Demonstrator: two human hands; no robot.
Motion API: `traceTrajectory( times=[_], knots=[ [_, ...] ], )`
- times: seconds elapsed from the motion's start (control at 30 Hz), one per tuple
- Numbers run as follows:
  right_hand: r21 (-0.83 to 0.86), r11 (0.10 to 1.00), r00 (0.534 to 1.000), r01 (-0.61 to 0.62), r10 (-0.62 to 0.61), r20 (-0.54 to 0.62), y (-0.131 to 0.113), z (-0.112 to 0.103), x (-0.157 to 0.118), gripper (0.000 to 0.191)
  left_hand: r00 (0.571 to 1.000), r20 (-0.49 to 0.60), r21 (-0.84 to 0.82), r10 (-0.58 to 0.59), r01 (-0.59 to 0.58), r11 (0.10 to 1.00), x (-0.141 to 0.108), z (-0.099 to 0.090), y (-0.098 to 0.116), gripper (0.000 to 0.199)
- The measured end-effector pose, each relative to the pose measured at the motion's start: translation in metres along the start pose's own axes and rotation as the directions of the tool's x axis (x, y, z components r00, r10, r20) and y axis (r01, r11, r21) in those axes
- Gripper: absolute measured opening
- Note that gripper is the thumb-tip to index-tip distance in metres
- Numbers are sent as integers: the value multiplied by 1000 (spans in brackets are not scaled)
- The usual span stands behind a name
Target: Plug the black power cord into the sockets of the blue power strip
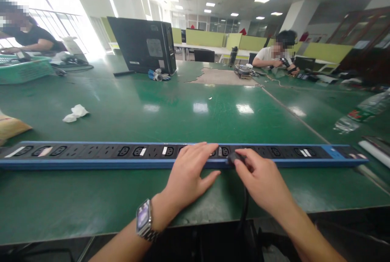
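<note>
A long power strip (pixel 100 166) with a blue frame and a row of black sockets lies across the green table (pixel 146 126). Small white labels stick to several sockets. My left hand (pixel 191 168) rests over the middle of the strip, fingers stretched and thumb apart, holding nothing. Just to its right, my right hand (pixel 258 174) pinches a black plug (pixel 234 157) at the strip's front edge. Whether the plug sits in a socket I cannot tell. From the plug a black cable (pixel 244 207) hangs down over the table's near edge.
A black computer case (pixel 141 46) stands at the back, with gloves (pixel 159 75) beside it. Crumpled tissue (pixel 75 113) lies left, a plastic bottle (pixel 362 111) right. A green basket (pixel 26 69) is at far left. Two people (pixel 33 34) sit across the table.
</note>
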State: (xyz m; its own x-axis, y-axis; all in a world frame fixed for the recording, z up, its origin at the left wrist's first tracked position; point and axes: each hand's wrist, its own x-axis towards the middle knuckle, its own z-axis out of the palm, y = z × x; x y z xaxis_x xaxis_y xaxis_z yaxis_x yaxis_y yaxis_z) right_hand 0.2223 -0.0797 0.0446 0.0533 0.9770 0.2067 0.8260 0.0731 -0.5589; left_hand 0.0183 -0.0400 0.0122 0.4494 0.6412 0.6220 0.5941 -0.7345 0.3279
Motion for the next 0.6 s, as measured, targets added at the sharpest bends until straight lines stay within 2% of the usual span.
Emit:
traceTrajectory(
  times=[0.1,0.2,0.27,0.37,0.53,0.6],
  knots=[
    [-56,996,997,-73,71,-34,26,-13,22,37,991,26,182,-131,124,975,-4,-10,-29,37],
    [-109,994,994,-33,44,98,32,-21,42,36,971,77,270,-225,197,943,-6,-14,-48,31],
    [-197,980,988,-14,45,151,27,-21,50,35,969,104,279,-225,189,942,-7,-15,-50,29],
    [-377,926,990,-17,69,125,20,-19,53,33,973,106,273,-206,171,947,-8,-14,-48,27],
    [-325,945,983,36,25,182,20,-18,52,36,974,80,277,-211,182,944,-9,-12,-46,27],
    [-358,933,985,35,29,171,19,-18,54,35,974,75,277,-213,185,943,-9,-11,-46,27]
  ],
)
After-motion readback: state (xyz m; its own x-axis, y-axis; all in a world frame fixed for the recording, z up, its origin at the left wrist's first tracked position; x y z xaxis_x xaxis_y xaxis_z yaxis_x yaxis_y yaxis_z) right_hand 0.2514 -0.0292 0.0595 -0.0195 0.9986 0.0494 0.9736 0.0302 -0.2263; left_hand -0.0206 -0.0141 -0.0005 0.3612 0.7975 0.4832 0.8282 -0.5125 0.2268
